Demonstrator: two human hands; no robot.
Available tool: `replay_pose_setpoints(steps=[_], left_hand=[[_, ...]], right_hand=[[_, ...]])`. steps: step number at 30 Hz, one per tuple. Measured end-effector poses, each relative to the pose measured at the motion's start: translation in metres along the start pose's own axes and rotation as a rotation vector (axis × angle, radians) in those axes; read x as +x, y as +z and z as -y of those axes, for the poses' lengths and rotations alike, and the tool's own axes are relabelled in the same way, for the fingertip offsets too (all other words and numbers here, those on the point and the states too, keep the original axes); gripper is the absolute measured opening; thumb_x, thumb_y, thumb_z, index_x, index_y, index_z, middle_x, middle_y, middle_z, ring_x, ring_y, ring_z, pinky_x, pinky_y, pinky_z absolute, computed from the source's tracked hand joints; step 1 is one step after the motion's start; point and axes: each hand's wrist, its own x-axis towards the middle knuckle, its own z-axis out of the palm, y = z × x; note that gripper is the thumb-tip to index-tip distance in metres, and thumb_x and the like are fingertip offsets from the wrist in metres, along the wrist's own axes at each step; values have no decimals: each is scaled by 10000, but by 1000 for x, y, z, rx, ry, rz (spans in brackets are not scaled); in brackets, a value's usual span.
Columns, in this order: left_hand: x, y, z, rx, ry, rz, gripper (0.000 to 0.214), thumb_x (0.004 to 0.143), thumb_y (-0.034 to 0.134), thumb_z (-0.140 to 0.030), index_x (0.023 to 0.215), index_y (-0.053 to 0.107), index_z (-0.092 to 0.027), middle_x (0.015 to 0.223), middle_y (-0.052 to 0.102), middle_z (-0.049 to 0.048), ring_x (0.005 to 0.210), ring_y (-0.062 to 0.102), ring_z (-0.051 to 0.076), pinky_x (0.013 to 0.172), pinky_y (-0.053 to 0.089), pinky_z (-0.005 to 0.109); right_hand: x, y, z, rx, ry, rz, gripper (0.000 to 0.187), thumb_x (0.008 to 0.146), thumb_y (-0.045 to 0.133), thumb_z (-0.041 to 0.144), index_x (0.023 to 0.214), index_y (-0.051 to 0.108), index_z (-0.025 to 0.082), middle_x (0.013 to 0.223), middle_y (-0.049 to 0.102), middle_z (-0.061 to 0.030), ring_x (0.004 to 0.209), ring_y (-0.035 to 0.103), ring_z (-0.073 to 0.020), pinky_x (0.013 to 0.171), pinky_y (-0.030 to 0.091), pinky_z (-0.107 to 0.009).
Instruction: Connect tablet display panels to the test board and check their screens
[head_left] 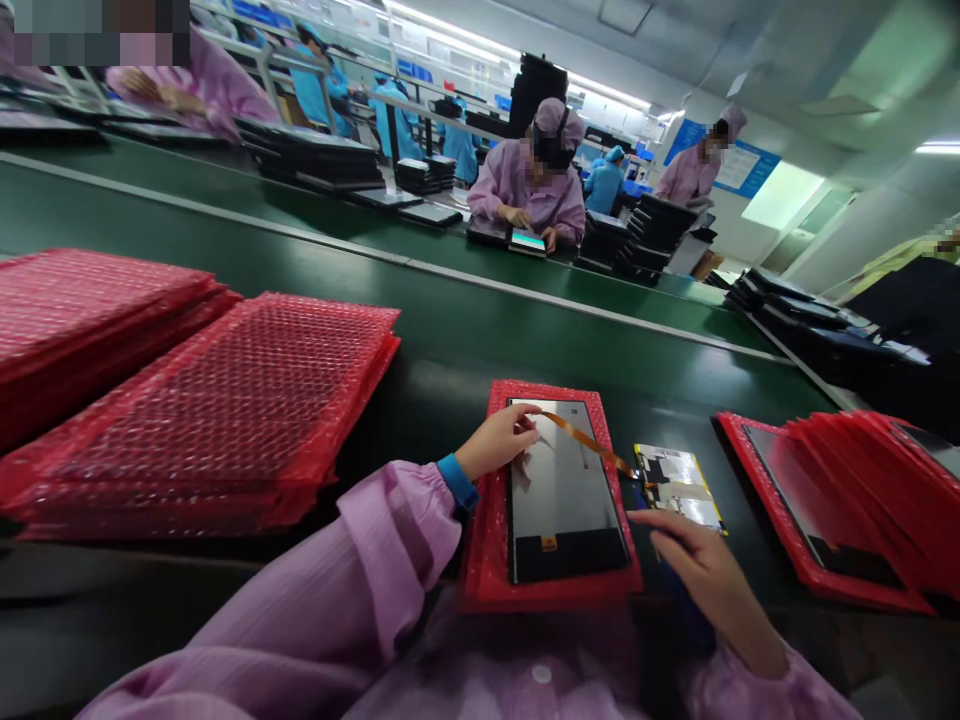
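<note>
A dark screen panel (564, 500) lies on a red bubble-wrap bag (491, 530) in front of me. My left hand (499, 440) rests on the panel's upper left corner, fingers curled and pressed on it. An orange flex ribbon (592, 443) runs from the panel's top to a small circuit board (679, 485) on the right. Just below that board is my right hand (701, 565), fingers closed around a dark blue thing that I cannot name.
Stacks of red bubble-wrap bags (217, 410) fill the left. More red bags holding panels (840, 500) lie at right. A green conveyor belt (450, 300) runs across. Beyond it, people in pink and blue coats work beside stacks of black trays (652, 235).
</note>
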Motion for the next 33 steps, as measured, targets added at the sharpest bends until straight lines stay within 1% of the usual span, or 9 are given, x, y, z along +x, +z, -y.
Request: replay_pose_setpoints(steps=[2, 5, 7, 9, 11, 13, 18, 24, 33], left_hand=[[1, 1, 3, -6, -4, 7, 418, 719, 614, -193, 1130, 597, -121, 771, 589, 4, 643, 578, 121, 553, 475, 226], [3, 2, 6, -19, -7, 20, 424, 730, 622, -199, 1146, 591, -122, 770, 592, 5, 635, 573, 121, 542, 469, 224], [3, 2, 7, -26, -9, 31, 416, 735, 620, -194, 1143, 590, -116, 767, 594, 6, 629, 572, 120, 541, 469, 224], [4, 2, 8, -29, -8, 35, 404, 740, 612, -180, 1136, 589, -101, 760, 592, 7, 625, 571, 118, 549, 469, 226], [4, 2, 9, -28, -6, 33, 393, 744, 599, -164, 1130, 588, -88, 746, 591, 7, 631, 576, 122, 556, 468, 229], [5, 2, 9, -28, 0, 32, 382, 743, 596, -156, 1120, 596, -93, 735, 596, 5, 642, 587, 129, 568, 470, 234], [6, 2, 11, -42, 9, 41, 371, 736, 595, -144, 1105, 603, -110, 739, 597, -2, 647, 597, 129, 589, 479, 237], [6, 2, 11, -50, 22, 40, 356, 733, 601, -155, 1086, 610, -115, 717, 586, -11, 617, 578, 123, 556, 461, 227], [6, 2, 14, -46, 20, 33, 357, 731, 620, -171, 1086, 622, -132, 719, 611, -7, 656, 602, 130, 580, 469, 223]], right_hand=[[-6, 7, 13, 413, 50, 23, 254, 847, 503, 396, 906, 684, 228, 553, 639, -18, 448, 545, -169, 389, 409, -258], [0, 41, 27, 679, 51, -1, 190, 783, 656, 411, 826, 606, 233, 557, 616, 18, 424, 488, -121, 380, 334, -210], [10, 68, 32, 616, 37, -75, 295, 794, 667, 454, 672, 545, 215, 465, 496, 61, 374, 391, -83, 366, 269, -194], [19, 88, 35, 543, 34, -134, 384, 860, 555, 538, 657, 529, 212, 407, 397, 89, 334, 304, -72, 343, 206, -196], [24, 99, 35, 460, 41, -141, 386, 886, 497, 563, 729, 539, 213, 430, 470, 76, 343, 358, -84, 351, 247, -199], [25, 101, 33, 332, 31, -155, 367, 865, 552, 544, 697, 504, 221, 448, 525, 64, 366, 429, -95, 391, 321, -208], [22, 99, 29, 108, -31, -186, 431, 890, 533, 480, 565, 376, 245, 376, 420, 86, 356, 429, -100, 433, 344, -224], [23, 99, 32, 55, -86, -103, 401, 909, 508, 446, 577, 409, 245, 416, 486, 70, 401, 477, -111, 478, 368, -225], [23, 102, 29, 51, -87, -147, 405, 901, 505, 422, 556, 396, 241, 411, 444, 78, 390, 443, -104, 457, 344, -227]])
